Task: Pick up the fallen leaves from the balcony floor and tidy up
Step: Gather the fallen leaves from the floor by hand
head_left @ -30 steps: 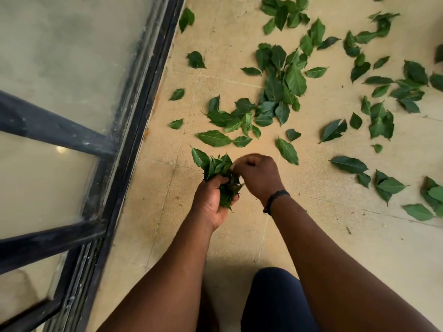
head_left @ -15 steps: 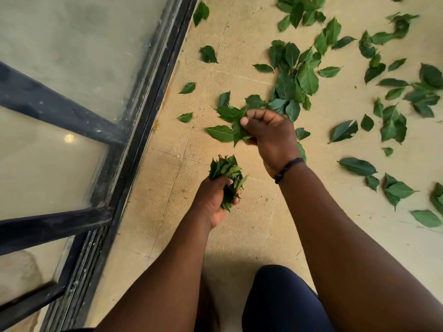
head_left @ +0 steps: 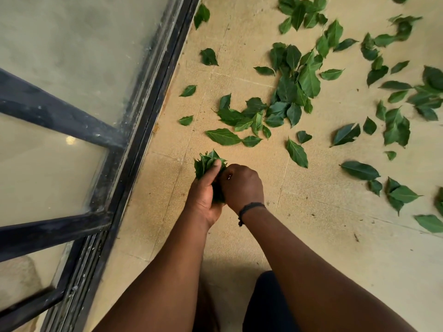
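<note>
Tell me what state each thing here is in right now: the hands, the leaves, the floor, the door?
left hand: gripping a bunch of leaves, thumb over the top
right hand: curled against the bunch, fingertips hidden
bunch of leaves: bundled upright in the left hand
loose leaves: scattered flat on the floor, not yet picked up
balcony floor: tiled, littered with leaves
glass door: dusty, dark-framed; whether open or closed cannot be told
wristband: on the right wrist
</note>
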